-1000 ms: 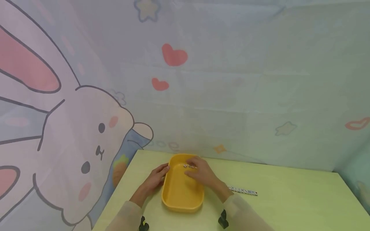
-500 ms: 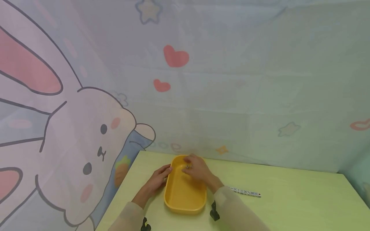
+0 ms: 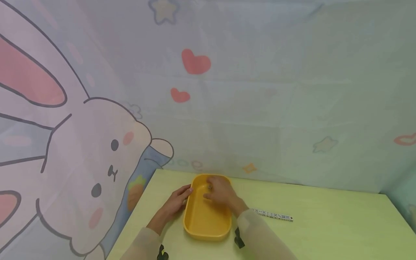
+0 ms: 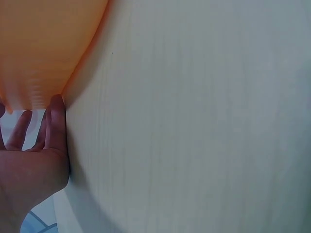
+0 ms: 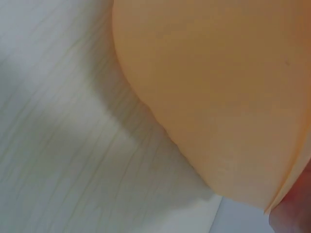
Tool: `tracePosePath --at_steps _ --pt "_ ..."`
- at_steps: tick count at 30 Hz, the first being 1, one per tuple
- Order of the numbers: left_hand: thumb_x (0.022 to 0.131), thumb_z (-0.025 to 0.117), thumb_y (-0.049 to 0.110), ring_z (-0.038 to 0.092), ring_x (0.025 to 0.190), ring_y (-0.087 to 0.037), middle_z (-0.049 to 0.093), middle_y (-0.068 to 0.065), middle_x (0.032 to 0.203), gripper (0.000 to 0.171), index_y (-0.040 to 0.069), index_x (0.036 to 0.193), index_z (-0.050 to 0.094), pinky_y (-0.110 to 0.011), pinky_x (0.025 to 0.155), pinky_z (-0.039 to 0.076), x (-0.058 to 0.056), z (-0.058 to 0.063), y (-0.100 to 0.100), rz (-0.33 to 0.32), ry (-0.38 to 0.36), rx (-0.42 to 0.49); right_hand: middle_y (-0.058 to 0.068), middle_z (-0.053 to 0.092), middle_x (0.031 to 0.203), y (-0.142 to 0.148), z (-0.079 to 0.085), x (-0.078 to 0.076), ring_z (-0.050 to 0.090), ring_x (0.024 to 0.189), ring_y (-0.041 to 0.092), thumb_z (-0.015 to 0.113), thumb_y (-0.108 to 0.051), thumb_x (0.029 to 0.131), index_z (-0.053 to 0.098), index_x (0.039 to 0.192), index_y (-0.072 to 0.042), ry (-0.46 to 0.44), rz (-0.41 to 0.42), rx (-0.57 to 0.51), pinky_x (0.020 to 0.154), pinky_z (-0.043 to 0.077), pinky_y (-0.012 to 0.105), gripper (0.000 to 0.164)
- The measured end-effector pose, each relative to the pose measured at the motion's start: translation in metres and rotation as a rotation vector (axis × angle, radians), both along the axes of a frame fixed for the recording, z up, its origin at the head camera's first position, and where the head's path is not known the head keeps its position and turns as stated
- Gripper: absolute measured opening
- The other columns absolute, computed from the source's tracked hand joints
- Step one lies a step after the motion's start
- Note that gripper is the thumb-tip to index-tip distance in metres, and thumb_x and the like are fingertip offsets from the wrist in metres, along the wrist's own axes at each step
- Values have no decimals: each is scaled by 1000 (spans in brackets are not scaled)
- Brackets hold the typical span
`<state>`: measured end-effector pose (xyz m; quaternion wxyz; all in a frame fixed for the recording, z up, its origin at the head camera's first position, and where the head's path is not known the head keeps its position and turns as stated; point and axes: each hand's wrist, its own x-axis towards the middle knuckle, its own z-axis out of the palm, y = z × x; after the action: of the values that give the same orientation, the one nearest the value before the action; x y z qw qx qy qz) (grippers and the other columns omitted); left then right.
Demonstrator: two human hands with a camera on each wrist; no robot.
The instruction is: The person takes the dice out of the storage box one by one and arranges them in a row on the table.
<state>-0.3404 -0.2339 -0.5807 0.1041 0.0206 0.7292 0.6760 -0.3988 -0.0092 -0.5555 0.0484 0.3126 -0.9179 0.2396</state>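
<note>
A yellow tray — smooth, round-cornered, its walls flaring to a thin rim — stands lengthwise near the tabletop's far edge. The left hand has its grip on the side wall, thumb at the rim, fingers against the outside. Inside the far end, the right hand has its grip narrow and curved about a small, blurred piece; whether it pinches it, I cannot tell. Rightward, white dotted cubes form a straight row — on a finely wood-streaked tabletop. Behind hangs a creased, rabbit-printed backdrop.
</note>
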Motion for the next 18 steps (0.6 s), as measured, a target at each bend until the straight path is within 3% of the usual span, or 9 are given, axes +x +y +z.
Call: tracePosePath --at_steps 9,18 --pt "102 54 42 48 132 -31 49 -15 146 59 9 150 43 -41 102 49 -7 4 3 3 1 8 10 60 134 1 6 0 54 125 28 76 -41 81 61 130 -6 -5 -40 163 110 40 40 61" --pt "102 54 41 50 129 -29 50 -16 145 59 8 149 43 -39 97 52 -7 3 2 17 -12 8 -1 67 100 0 5 3 62 97 21 74 -26 82 70 107 -11 85 22 145 90 51 38 30"
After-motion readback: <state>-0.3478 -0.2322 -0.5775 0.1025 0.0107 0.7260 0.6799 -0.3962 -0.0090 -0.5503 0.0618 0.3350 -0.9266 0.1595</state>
